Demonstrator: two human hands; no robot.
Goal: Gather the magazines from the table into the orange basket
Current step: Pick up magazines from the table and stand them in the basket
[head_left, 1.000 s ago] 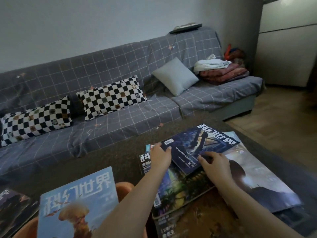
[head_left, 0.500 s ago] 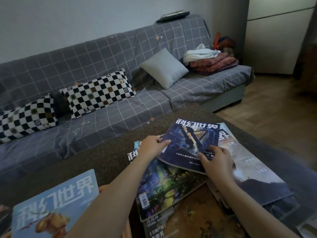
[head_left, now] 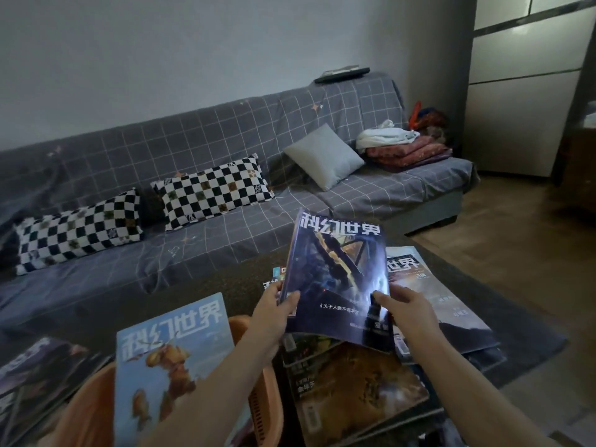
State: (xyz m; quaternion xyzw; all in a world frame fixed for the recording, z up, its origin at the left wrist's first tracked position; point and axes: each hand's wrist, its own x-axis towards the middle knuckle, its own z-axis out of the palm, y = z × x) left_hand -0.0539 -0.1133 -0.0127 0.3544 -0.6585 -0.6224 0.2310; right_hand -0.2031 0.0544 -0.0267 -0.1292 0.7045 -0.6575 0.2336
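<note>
One dark blue magazine [head_left: 335,279] is lifted upright over at least three more magazines [head_left: 354,379] overlapping on the table [head_left: 245,279], with one light blue magazine [head_left: 174,359] standing in the orange basket [head_left: 261,395] (lower left). The left hand [head_left: 274,312] pinches its left edge and the right hand [head_left: 408,312] grips its lower right corner. Behind stands a grey checked sofa [head_left: 225,150] with two checkered pillows [head_left: 213,188] and one grey cushion [head_left: 325,156].

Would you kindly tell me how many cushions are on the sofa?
3: one checkered cushion at the left, a second checkered cushion beside it, and a grey cushion leaning on the backrest further right. None looks hidden.
</note>
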